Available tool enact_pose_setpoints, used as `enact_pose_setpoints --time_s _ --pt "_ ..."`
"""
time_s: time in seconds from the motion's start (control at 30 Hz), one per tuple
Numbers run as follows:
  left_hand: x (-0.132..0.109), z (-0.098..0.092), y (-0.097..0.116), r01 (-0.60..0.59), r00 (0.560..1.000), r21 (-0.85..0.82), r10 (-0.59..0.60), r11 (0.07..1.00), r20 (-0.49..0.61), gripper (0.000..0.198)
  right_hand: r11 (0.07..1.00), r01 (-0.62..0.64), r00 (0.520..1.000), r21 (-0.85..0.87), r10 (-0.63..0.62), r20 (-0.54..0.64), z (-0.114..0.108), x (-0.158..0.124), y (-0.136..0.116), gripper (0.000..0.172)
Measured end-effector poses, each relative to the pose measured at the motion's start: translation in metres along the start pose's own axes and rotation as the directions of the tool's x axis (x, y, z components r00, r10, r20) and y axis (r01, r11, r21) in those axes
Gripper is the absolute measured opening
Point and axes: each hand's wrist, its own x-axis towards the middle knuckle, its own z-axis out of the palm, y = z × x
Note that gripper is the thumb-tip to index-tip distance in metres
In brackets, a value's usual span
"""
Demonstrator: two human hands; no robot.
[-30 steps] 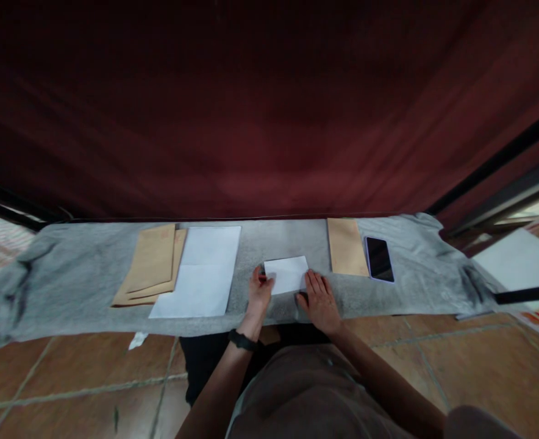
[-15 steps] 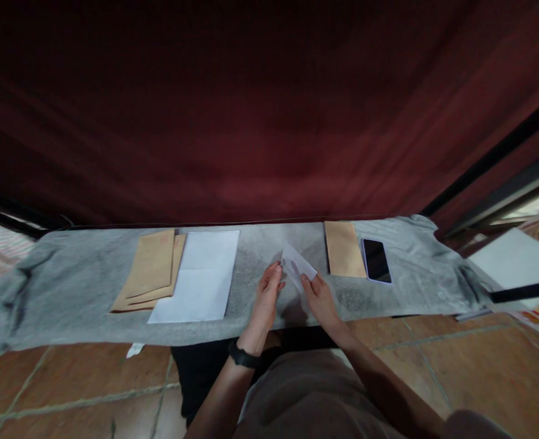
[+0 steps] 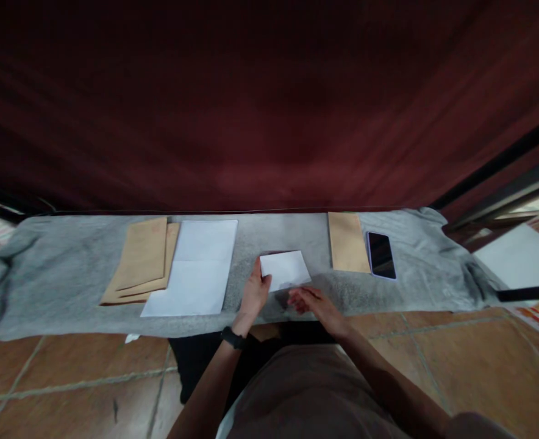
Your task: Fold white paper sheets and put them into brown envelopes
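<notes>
A small folded sheet of white paper [image 3: 286, 270] is held above the cloth, its broad face turned up. My left hand [image 3: 255, 294] grips it by the left edge, thumb on top and fingers underneath. Just below the paper's lower right corner is my right hand [image 3: 314, 302], its fingers loosely bent and apart, with nothing seen in them. To the left, white sheets [image 3: 200, 268] with a crease across the middle lie flat, beside several overlapping brown envelopes [image 3: 144, 253].
Another brown envelope [image 3: 349, 242] lies to the right, beside a phone [image 3: 381, 256] with a dark screen. Grey cloth [image 3: 416, 268] covers the narrow table. A dark red curtain [image 3: 269, 122] hangs behind it. White board [image 3: 521, 259] stands at far right.
The folded paper has gone from tilted between both hands to lying flatter in my left hand. My right hand has let go of it and moved slightly down toward me.
</notes>
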Motion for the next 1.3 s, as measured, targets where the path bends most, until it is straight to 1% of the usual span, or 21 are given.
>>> enact_pose_setpoints --time_s 0.03,0.07,0.1,0.13,0.17,0.2,0.23,0.27,0.33,0.4,0.43,0.47,0.53,0.57,0.63,0.73,0.93,1.07,1.17,1.23,1.3 --pt "0.002 -0.002 -0.002 0.010 1.000 0.060 -0.011 0.998 0.018 0.063 0.985 0.079 0.994 -0.156 -0.090 -0.064 -0.003 0.000 0.000 0.049" --pt "0.004 -0.003 -0.004 0.025 0.999 0.092 -0.028 0.995 0.040 0.066 0.931 0.151 0.973 -0.332 -0.199 -0.116 -0.006 0.002 0.001 0.047" --pt "0.005 -0.004 -0.005 0.034 0.998 0.111 -0.040 0.993 0.052 0.067 0.837 0.202 0.943 -0.509 -0.306 -0.130 -0.007 0.005 0.002 0.045" --pt "0.006 -0.005 -0.005 0.037 0.998 0.136 -0.044 0.990 0.046 0.068 0.712 0.229 0.913 -0.663 -0.393 -0.106 -0.008 0.008 0.004 0.045" --pt "0.006 -0.005 -0.005 0.038 0.998 0.160 -0.044 0.986 0.038 0.068 0.580 0.239 0.892 -0.779 -0.448 -0.060 -0.008 0.011 0.007 0.047" --pt "0.005 -0.006 -0.004 0.039 0.998 0.182 -0.045 0.983 0.032 0.069 0.461 0.236 0.880 -0.855 -0.475 -0.013 -0.008 0.014 0.011 0.050" --pt "0.004 -0.006 -0.003 0.040 0.999 0.206 -0.046 0.978 0.024 0.069 0.368 0.226 0.875 -0.902 -0.484 0.021 -0.007 0.016 0.015 0.053" --pt "0.003 -0.006 -0.001 0.039 0.999 0.237 -0.043 0.971 0.010 0.069 0.304 0.214 0.873 -0.928 -0.486 0.042 -0.005 0.017 0.020 0.055" --pt "-0.002 -0.005 0.003 0.013 0.999 0.321 -0.002 0.947 -0.035 0.063 0.244 0.197 0.873 -0.950 -0.485 0.057 -0.003 0.019 0.028 0.057" --pt "-0.008 0.000 0.009 -0.063 0.994 0.412 0.096 0.909 -0.059 0.055 0.224 0.191 0.873 -0.956 -0.484 0.061 -0.002 0.019 0.034 0.059" --pt "-0.012 0.005 0.012 -0.124 0.986 0.446 0.159 0.886 -0.042 0.053 0.220 0.191 0.873 -0.957 -0.484 0.063 -0.001 0.019 0.036 0.059" --pt "-0.015 0.010 0.016 -0.200 0.975 0.465 0.224 0.863 0.003 0.052 0.220 0.190 0.874 -0.957 -0.482 0.063 -0.001 0.019 0.038 0.059" --pt "-0.021 0.023 0.021 -0.351 0.935 0.468 0.330 0.811 0.129 0.055 0.220 0.188 0.878 -0.957 -0.475 0.063 -0.001 0.019 0.039 0.059" --pt "-0.023 0.029 0.023 -0.406 0.914 0.464 0.362 0.788 0.185 0.056 0.220 0.188 0.880 -0.957 -0.470 0.065 -0.001 0.019 0.039 0.059" --pt "-0.026 0.036 0.023 -0.460 0.888 0.462 0.384 0.758 0.254 0.058 0.219 0.187 0.884 -0.958 -0.463 0.067 -0.001 0.019 0.040 0.059" --pt "-0.028 0.036 0.016 -0.468 0.884 0.471 0.382 0.748 0.270 0.061 0.219 0.192 0.883 -0.957 -0.464 0.071 -0.002 0.019 0.041 0.057" --pt "-0.032 0.011 -0.011 -0.412 0.911 0.512 0.359 0.754 0.205 0.063 0.219 0.201 0.872 -0.955 -0.484 0.073 -0.002 0.017 0.038 0.056" --pt "-0.035 0.003 -0.015 -0.405 0.914 0.517 0.351 0.754 0.205 0.064 0.250 0.222 0.873 -0.942 -0.481 0.078 -0.009 0.020 0.036 0.053" --pt "-0.036 0.002 -0.013 -0.408 0.913 0.517 0.350 0.753 0.210 0.063 0.295 0.251 0.868 -0.922 -0.491 0.079 -0.019 0.036 0.029 0.049" --pt "-0.036 0.003 -0.012 -0.408 0.913 0.518 0.350 0.752 0.210 0.062 0.326 0.264 0.855 -0.908 -0.515 0.064 -0.024 0.054 0.022 0.047" --pt "-0.036 0.003 -0.012 -0.409 0.912 0.522 0.353 0.749 0.208 0.063 0.332 0.270 0.852 -0.904 -0.520 0.064 -0.025 0.073 0.014 0.047"
